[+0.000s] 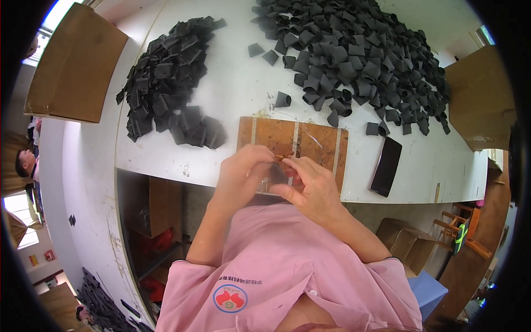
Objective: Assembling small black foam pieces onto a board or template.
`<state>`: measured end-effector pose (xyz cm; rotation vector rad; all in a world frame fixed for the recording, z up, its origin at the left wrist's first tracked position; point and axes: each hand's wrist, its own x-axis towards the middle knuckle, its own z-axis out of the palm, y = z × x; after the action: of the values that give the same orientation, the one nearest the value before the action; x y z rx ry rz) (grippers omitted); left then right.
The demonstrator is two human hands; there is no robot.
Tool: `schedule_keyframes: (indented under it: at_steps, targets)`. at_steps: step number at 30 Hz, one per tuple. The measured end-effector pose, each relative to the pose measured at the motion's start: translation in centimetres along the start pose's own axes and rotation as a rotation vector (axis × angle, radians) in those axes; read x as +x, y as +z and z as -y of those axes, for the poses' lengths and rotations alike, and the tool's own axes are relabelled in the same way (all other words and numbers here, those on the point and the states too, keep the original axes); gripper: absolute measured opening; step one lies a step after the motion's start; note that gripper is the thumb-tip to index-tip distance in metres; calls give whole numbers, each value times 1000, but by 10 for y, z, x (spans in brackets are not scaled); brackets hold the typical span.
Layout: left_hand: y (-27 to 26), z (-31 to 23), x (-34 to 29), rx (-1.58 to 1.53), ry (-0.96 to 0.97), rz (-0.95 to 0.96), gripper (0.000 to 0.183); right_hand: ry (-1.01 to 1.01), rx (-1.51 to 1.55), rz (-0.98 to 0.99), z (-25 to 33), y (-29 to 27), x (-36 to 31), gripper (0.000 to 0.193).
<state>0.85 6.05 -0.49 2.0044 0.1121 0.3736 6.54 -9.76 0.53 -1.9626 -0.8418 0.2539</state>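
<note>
My left hand and my right hand meet over the near part of a brown board on the white table. Between them is a dark grey piece, partly hidden by my fingers and blurred. It resembles the loose pieces on the table. Both hands are closed, with fingers curled in and the fingertips almost touching above the piece. A tiny orange bit shows at the fingertips; its kind is unclear. Pale strips run across the board, and one dark grey tube-shaped piece lies just beyond its far edge.
A large heap of dark grey tube-shaped pieces covers the far right. Flatter black pieces are piled at the left. A black phone lies right of the board. Cardboard boxes stand at the left and right.
</note>
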Motion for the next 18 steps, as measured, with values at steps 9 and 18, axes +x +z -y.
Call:
schedule_keyframes:
  at_steps: [9,18]
  targets:
    - [23,-24,-14,-776,-510,-134,15,-279,-295,-306,-7,-2,-5,15]
    - [27,-23,-12,-706,-606,-106,7,-417,-517,-288,-14,-1,-9,19]
